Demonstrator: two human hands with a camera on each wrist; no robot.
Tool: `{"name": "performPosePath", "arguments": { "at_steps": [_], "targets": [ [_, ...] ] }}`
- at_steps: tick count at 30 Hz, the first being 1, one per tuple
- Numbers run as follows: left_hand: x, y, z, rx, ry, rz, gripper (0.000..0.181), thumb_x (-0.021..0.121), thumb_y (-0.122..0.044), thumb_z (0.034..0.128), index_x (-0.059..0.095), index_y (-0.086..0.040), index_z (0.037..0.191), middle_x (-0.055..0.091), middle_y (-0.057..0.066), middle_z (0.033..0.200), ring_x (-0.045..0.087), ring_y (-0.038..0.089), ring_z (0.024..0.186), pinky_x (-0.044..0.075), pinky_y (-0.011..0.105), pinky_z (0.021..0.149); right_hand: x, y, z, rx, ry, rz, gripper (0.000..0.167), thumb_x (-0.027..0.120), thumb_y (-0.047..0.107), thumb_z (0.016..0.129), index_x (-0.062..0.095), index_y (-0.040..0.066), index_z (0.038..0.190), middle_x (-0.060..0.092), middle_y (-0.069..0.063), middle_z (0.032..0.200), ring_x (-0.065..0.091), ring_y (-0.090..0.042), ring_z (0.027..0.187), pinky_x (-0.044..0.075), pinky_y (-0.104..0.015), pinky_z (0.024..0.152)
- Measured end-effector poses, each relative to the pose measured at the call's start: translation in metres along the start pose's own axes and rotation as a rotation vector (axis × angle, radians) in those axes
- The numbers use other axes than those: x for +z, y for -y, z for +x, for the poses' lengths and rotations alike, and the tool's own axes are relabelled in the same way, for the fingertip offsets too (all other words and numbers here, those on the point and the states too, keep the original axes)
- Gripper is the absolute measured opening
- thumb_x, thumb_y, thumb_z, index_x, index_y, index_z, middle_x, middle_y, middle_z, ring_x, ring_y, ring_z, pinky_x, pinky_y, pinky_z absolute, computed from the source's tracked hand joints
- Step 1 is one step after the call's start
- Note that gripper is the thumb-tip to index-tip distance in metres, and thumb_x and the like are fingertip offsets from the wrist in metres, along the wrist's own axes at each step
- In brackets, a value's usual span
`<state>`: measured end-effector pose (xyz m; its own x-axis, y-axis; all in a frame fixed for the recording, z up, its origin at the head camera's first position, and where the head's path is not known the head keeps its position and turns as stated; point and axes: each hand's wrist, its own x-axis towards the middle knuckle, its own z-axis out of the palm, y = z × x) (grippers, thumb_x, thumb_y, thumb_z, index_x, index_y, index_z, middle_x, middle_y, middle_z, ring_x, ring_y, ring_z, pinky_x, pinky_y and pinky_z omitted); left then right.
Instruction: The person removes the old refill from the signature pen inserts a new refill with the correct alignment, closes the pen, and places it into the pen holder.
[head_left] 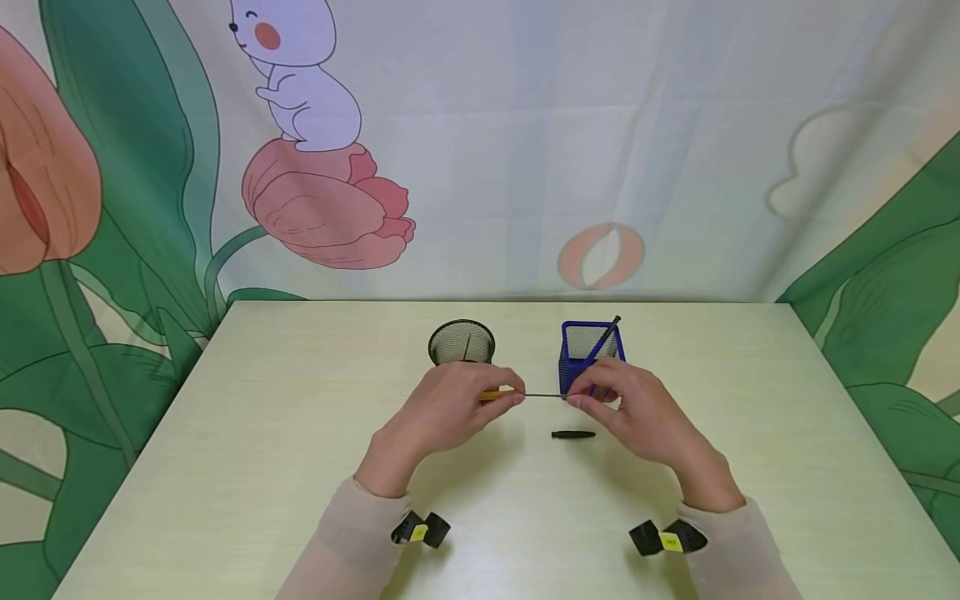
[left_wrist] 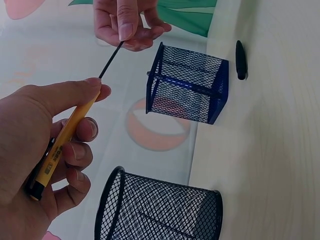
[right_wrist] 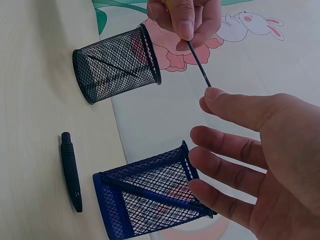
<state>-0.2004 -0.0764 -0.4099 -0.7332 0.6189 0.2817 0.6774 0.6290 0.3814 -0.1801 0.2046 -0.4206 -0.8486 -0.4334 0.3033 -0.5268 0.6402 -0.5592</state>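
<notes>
My left hand (head_left: 442, 412) holds a yellow pen barrel (left_wrist: 65, 137) with a black end and clip, thumb and fingers pinching its front. A thin dark pen refill (head_left: 546, 395) reaches across from the barrel's opening to my right hand (head_left: 641, 412). There the thumb and a fingertip pinch the refill's far end, while the other fingers stay spread in the right wrist view. Below the hands, a short black pen part (head_left: 573, 434), tapered at one end, lies on the table. How far the refill sits inside the barrel is hidden.
Behind my left hand stands a round black mesh pen holder (right_wrist: 117, 65) with a thin dark stick inside. A blue square mesh holder (left_wrist: 190, 62) stands behind my right hand, a dark pen (head_left: 608, 333) leaning in it. The pale table (head_left: 225, 467) ends at a printed curtain (head_left: 480, 208).
</notes>
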Motion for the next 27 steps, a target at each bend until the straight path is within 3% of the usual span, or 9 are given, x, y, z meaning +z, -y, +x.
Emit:
{"name": "performPosePath", "arguments": {
  "at_steps": [7, 13, 19, 27],
  "targets": [
    [-0.0001, 0.0011, 0.0008, -0.018, 0.004, -0.02, 0.013, 0.067, -0.033, 0.1022, 0.078, -0.029, 0.108, 0.074, -0.013, 0.087, 0.063, 0.002, 0.073, 0.049, 0.024, 0.065, -0.0024, -0.0021, 0.0003, 0.004, -0.001, 0.0, 0.005, 0.075, 0.018, 0.096, 0.075, 0.022, 0.1, 0.064, 0.012, 0.09, 0.06, -0.004, 0.081, 0.055, -0.029, 0.078],
    [-0.0017, -0.0006, 0.0019, -0.039, 0.009, -0.029, 0.013, 0.069, -0.035, 0.1006, 0.076, -0.028, 0.11, 0.057, -0.013, 0.067, 0.049, 0.004, 0.059, 0.041, 0.023, 0.056, -0.0053, -0.0035, -0.0001, 0.005, 0.0, -0.002, 0.005, 0.075, 0.019, 0.096, 0.075, 0.022, 0.1, 0.064, 0.012, 0.09, 0.061, -0.004, 0.082, 0.056, -0.029, 0.078],
    [-0.0018, -0.0016, 0.0022, -0.061, 0.002, -0.017, 0.013, 0.071, -0.036, 0.0986, 0.075, -0.027, 0.105, 0.053, -0.013, 0.066, 0.046, 0.005, 0.058, 0.039, 0.023, 0.055, -0.0075, -0.0065, -0.0003, -0.008, 0.001, -0.001, 0.006, 0.075, 0.018, 0.096, 0.075, 0.023, 0.1, 0.064, 0.013, 0.091, 0.063, -0.003, 0.082, 0.056, -0.029, 0.077],
    [-0.0026, 0.0, 0.0017, -0.043, -0.013, -0.018, 0.01, 0.07, -0.036, 0.0995, 0.075, -0.029, 0.104, 0.055, -0.014, 0.067, 0.048, 0.005, 0.06, 0.04, 0.024, 0.057, -0.0102, -0.0064, -0.0011, 0.008, -0.011, 0.006, 0.006, 0.075, 0.018, 0.096, 0.076, 0.022, 0.099, 0.065, 0.012, 0.089, 0.062, -0.004, 0.082, 0.059, -0.039, 0.078]
  ]
}}
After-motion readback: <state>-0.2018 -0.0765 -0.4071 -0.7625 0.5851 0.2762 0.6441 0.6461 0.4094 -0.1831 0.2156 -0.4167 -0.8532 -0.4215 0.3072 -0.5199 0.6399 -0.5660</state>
